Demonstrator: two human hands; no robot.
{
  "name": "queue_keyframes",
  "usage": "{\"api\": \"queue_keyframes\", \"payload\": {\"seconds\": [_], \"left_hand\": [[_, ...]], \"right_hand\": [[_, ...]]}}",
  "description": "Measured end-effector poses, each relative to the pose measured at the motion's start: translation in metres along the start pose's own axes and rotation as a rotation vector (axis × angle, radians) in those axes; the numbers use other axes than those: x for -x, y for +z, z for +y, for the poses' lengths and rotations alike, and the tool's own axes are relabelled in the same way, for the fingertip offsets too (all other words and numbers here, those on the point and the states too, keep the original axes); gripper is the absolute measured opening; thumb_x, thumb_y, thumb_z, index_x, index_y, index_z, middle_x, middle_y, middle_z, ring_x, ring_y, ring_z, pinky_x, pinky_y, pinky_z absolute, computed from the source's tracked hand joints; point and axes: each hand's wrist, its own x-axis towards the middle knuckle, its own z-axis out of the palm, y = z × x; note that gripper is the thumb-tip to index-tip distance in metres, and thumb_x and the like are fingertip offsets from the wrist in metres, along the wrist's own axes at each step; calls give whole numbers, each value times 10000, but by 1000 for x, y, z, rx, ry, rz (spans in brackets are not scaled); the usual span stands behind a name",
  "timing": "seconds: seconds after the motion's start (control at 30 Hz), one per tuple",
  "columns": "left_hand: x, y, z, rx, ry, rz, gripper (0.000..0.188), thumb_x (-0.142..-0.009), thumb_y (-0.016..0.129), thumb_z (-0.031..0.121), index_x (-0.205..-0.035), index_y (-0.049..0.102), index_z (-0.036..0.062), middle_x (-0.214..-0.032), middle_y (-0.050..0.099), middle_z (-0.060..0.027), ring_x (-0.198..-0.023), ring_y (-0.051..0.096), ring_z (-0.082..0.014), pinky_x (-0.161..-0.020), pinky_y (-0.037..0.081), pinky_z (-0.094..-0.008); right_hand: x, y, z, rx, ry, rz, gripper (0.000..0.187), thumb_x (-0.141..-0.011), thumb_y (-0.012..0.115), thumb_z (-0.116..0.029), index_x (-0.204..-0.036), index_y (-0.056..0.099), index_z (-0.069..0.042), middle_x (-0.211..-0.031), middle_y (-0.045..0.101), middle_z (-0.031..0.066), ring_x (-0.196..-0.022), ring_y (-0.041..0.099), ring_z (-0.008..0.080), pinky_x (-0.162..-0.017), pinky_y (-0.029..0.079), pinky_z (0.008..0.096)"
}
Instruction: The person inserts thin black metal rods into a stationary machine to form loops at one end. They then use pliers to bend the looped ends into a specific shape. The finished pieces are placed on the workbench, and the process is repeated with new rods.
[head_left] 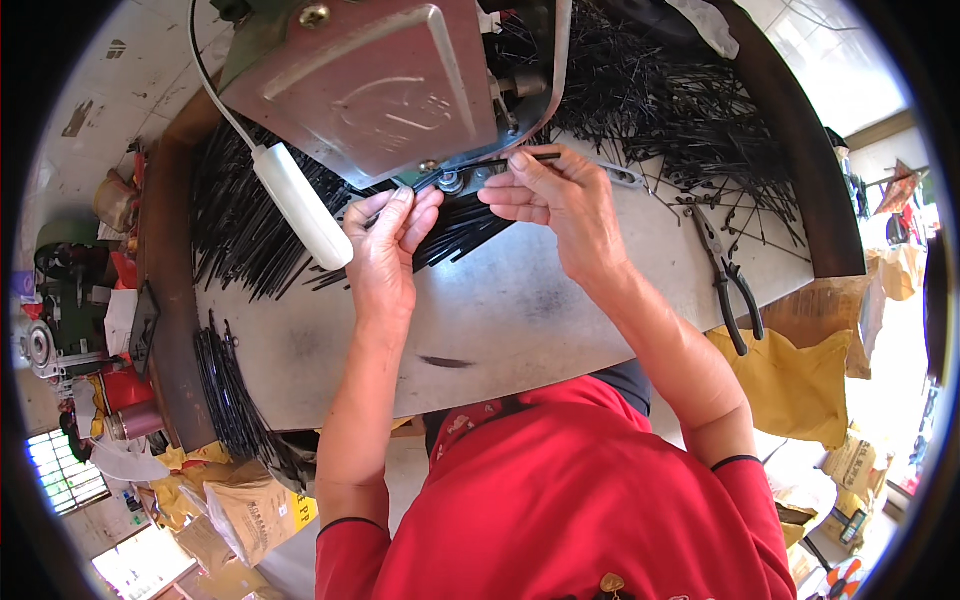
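Under the machine head [380,90], a thin black strip [492,163] runs nearly level between my two hands. My left hand [388,235] pinches its left end by thumb and fingers, close to a small round metal part [451,182] of the machine. Toward the other end, my right hand [570,205] grips the strip between thumb and forefinger, its other fingers loosely curled below. A short end sticks out past the right thumb. The machine's lower edge hides part of where the strip meets it.
Long black strips [250,220] are heaped at left behind a white lamp [305,210]. Tangled thin black pieces [690,120] cover the back right. Black-handled pliers [727,275] lie on the metal tabletop [520,310]. A strip bundle [228,390] rests at its left edge, beside a raised rim [168,290].
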Motion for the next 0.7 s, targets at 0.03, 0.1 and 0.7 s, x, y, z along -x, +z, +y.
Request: {"api": "queue_keyframes", "payload": {"seconds": [0.03, 0.1, 0.7], "left_hand": [[-1, 0, 1, -23, 13, -4, 72, -885, 598, 4, -919, 536, -7, -951, 656, -226, -891, 689, -289, -738, 609, -290], [-2, -2, 5, -97, 43, -27, 71, -887, 596, 5, -914, 531, -6, -947, 656, -228, -880, 690, -289, -731, 607, -289], [-18, -10, -5, 156, -48, 23, 196, -934, 572, 112, -1068, 558, -30, -1080, 636, -136, -1005, 634, -201, -883, 547, -293]], "right_hand": [[-1, -1, -1, 9, 29, -17, 284, -931, 587, -192, -1043, 548, 66, -921, 653, 212, -825, 692, 272, -720, 583, 327], [-3, -2, -6, 25, 82, -57, 312, -943, 570, -224, -1080, 535, 54, -947, 650, 219, -845, 688, 272, -771, 577, 339], [6, -22, 0, 313, -126, -2, 298, -927, 574, -297, -1031, 575, -18, -798, 654, 139, -734, 679, 230, -676, 547, 347]]}}
